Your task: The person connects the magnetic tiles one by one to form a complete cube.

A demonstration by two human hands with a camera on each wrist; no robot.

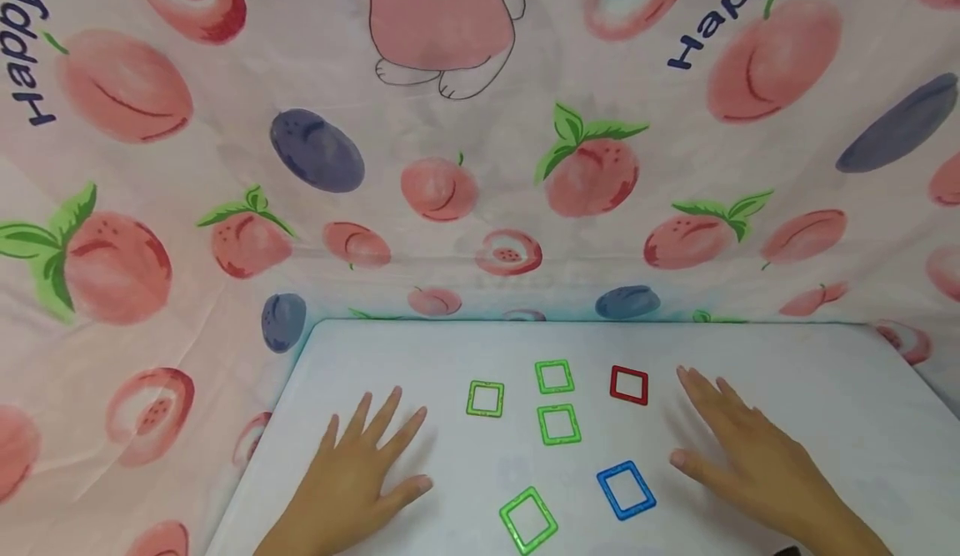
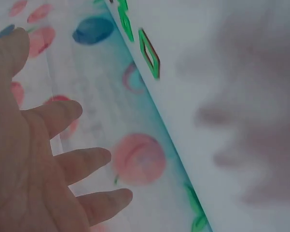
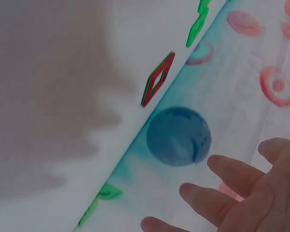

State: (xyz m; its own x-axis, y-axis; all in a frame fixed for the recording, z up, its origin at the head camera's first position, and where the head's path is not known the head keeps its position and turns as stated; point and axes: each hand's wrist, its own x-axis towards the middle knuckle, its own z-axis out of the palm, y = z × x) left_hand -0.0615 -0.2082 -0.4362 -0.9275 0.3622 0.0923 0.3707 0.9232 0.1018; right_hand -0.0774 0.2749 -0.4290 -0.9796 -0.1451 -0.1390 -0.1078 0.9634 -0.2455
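Note:
On the white table lie several square plastic frames, each with a hollow middle. A light-green square frame is nearest my left hand, whose fingers are spread and hold nothing. To the right of it, two green square frames lie one behind the other. The red square frame and the blue square frame are on the side of my right hand, which also holds nothing, its fingers straight. Another green square frame lies turned at an angle near the front edge of the view.
A white table spreads under both hands. Behind it and to the left hangs a pink cloth printed with peaches, blue fruit and lettering. Shadows of the hands fall on the tabletop in both wrist views.

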